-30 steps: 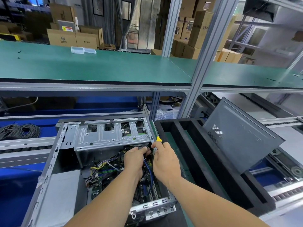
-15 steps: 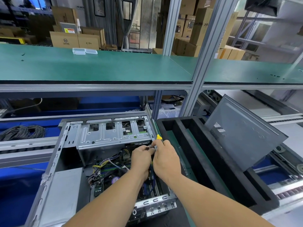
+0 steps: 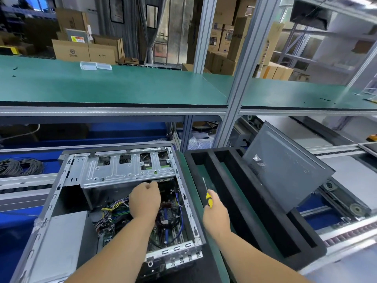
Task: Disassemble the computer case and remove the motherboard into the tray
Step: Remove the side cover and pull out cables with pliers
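At nine o'clock, on the blue surface beside the conveyor rail, lies a coil of grey cable (image 3: 20, 167). Just to its right the open computer case (image 3: 61, 201) rests on its side, its silver drive cage (image 3: 126, 168) spanning the top and a grey power supply (image 3: 59, 237) filling the lower left corner. The motherboard (image 3: 167, 221) is still inside the case, at the bottom, under bundled coloured wires (image 3: 114, 209) and a blue cable (image 3: 179, 209). The left hand (image 3: 144, 201) reaches down into the case just below the drive cage, fingers curled inward; whether its grip closes on anything cannot be told, since the fingertips are hidden. Toward three o'clock of the case, over the green tabletop (image 3: 195, 180) strip, the right hand (image 3: 216, 215) has its grip clenched around a screwdriver (image 3: 207, 193) with a yellow and black handle, the shaft pointing up toward twelve o'clock. Right of it sits the black foam tray (image 3: 306, 248) with long slots, and the dark grey side panel (image 3: 285, 170) stands tilted in its far right slot. Across twelve o'clock runs a green shelf (image 3: 114, 86) carrying two clear plastic boxes (image 3: 95, 65).
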